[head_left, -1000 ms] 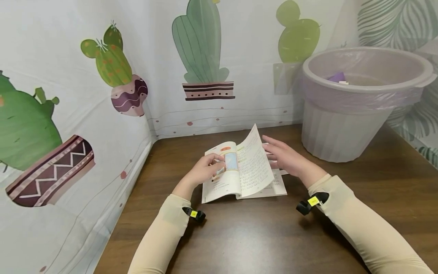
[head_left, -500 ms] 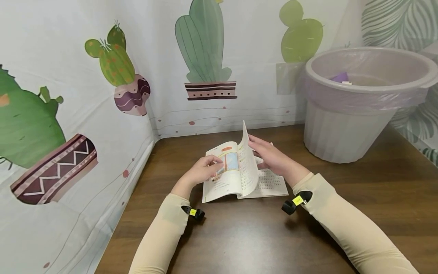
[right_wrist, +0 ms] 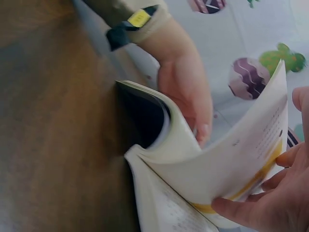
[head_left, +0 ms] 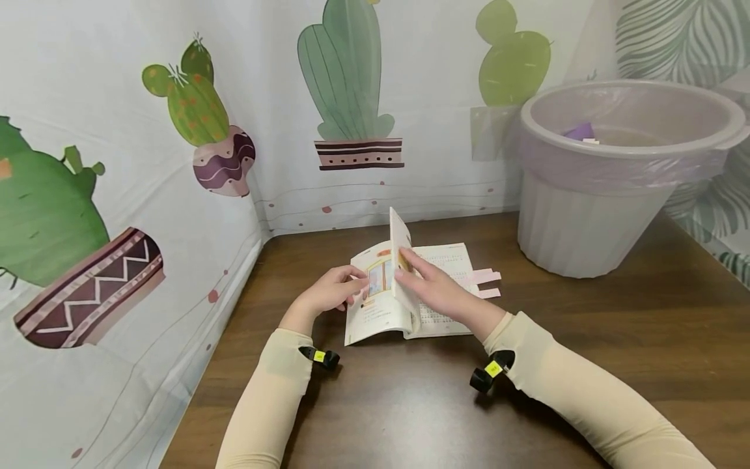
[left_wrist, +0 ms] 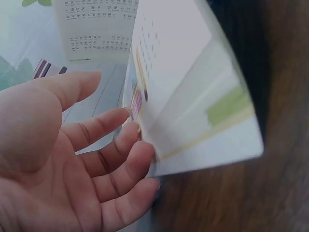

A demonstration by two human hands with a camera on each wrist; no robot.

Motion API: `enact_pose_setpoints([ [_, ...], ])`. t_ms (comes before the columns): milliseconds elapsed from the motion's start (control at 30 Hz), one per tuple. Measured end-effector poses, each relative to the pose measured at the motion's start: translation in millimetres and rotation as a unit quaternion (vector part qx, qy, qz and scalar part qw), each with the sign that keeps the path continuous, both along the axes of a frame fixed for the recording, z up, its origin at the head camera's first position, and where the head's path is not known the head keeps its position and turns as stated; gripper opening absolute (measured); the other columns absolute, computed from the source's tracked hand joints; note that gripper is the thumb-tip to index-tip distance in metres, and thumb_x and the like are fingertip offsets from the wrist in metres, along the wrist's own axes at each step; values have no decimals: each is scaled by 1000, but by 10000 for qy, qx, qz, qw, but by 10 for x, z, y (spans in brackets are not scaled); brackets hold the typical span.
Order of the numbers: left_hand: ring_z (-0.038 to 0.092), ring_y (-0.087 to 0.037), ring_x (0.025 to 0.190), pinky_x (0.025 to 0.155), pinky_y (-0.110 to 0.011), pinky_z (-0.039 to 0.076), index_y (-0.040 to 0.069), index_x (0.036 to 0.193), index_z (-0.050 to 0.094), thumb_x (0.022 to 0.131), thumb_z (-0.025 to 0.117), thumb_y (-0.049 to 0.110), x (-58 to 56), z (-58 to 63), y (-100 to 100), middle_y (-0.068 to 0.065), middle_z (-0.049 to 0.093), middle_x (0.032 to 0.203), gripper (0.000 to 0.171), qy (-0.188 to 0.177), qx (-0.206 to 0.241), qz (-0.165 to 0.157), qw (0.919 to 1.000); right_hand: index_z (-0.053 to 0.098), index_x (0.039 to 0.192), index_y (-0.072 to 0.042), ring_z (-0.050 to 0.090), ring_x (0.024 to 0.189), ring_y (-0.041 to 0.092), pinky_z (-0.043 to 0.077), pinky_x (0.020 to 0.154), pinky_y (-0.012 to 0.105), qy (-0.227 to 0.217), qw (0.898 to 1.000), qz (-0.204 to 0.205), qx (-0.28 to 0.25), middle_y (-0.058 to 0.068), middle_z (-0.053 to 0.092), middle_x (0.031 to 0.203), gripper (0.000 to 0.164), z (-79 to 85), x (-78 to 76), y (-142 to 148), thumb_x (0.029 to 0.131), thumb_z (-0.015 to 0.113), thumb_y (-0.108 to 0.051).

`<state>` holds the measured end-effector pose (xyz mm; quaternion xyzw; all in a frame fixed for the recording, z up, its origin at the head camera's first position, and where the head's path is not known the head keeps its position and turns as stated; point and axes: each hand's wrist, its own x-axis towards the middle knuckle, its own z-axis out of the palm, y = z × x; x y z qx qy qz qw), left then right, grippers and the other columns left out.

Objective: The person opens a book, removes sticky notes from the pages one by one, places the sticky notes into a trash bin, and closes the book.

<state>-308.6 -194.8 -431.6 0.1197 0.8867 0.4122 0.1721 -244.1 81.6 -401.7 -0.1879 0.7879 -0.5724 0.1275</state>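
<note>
An open book [head_left: 377,320] lies on the brown table, with a picture on its left page and printed text on its right page. Several of its pages [head_left: 400,225] stand upright near the spine. My right hand [head_left: 442,293] leans over the right half, and its fingers [right_wrist: 236,209] press against the raised pages, as the right wrist view shows. At the left page's outer edge is my left hand [head_left: 328,290]. In the left wrist view its fingertips [left_wrist: 140,157] meet that edge, with the thumb held apart.
Pink paper tabs [head_left: 486,277] stick out from the book's right side. At the back right stands a grey bin [head_left: 577,221] lined with a clear bag, a purple item [head_left: 579,132] inside. A cactus-print cloth [head_left: 436,169] hangs behind the table [head_left: 398,404].
My right hand has moved left, pushing the raised pages over toward the left half. The right page and pink tabs now show more. My left hand has shifted slightly left, toward the book's edge.
</note>
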Motion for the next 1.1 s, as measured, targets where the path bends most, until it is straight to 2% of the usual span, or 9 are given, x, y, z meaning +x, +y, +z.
enact_pose_setpoints([
  [67, 62, -20, 73, 60, -33, 53, 15, 129, 63, 101, 63, 43, -12, -3, -38, -9, 64, 89, 40, -50, -32, 25, 10000, 18, 166, -27, 10, 161, 30, 17, 127, 57, 271, 9992, 3, 288, 5, 8, 175, 73, -14, 43, -42, 105, 49, -53],
  [167, 67, -22, 81, 65, -34, 56, 15, 132, 62, 102, 60, 43, -31, -8, -88, -10, 67, 100, 42, -138, -73, 86, 9998, 21, 165, -23, 9, 162, 29, 14, 128, 55, 581, 9968, 142, 522, 9, 7, 174, 72, -37, 94, -90, 105, 52, -48],
  [400, 71, -23, 82, 64, -34, 56, 8, 137, 58, 108, 49, 34, -59, -33, -176, -13, 68, 105, 40, -309, 128, 123, 9994, 24, 164, -16, 17, 160, 28, 20, 128, 51, 1218, 9826, 509, 1310, 10, 19, 172, 79, -108, 188, -152, 102, 59, -47],
  [567, 72, -21, 80, 65, -34, 57, 6, 141, 56, 110, 43, 26, -42, -3, -188, -16, 70, 109, 39, -474, 176, 315, 9982, 29, 162, -13, 22, 159, 34, 23, 127, 53, 1472, 9727, 760, 1622, 10, 26, 170, 79, -145, 242, -186, 99, 63, -45],
  [767, 72, -23, 79, 66, -35, 57, 5, 131, 63, 112, 39, 28, -36, -4, -202, -16, 70, 104, 38, -496, 277, 555, 9968, 39, 159, -15, 31, 155, 37, 30, 124, 51, 1664, 9602, 1096, 1957, 21, 39, 162, 72, -167, 297, -211, 98, 64, -45],
  [867, 72, -23, 78, 65, -35, 57, 7, 128, 65, 110, 45, 32, -52, -21, -207, -14, 71, 100, 37, -466, 217, 685, 9963, 47, 154, -15, 32, 154, 39, 31, 123, 53, 1747, 9537, 1263, 2097, 21, 44, 159, 66, -159, 327, -219, 98, 63, -46],
  [1100, 72, -21, 74, 62, -33, 57, 9, 129, 67, 99, 66, 36, -68, -53, -170, -9, 75, 90, 40, -259, -306, 827, 9958, 61, 143, -14, 23, 158, 37, 24, 127, 54, 1742, 9449, 1653, 2223, 16, 40, 163, 53, -200, 333, -208, 99, 64, -44],
])
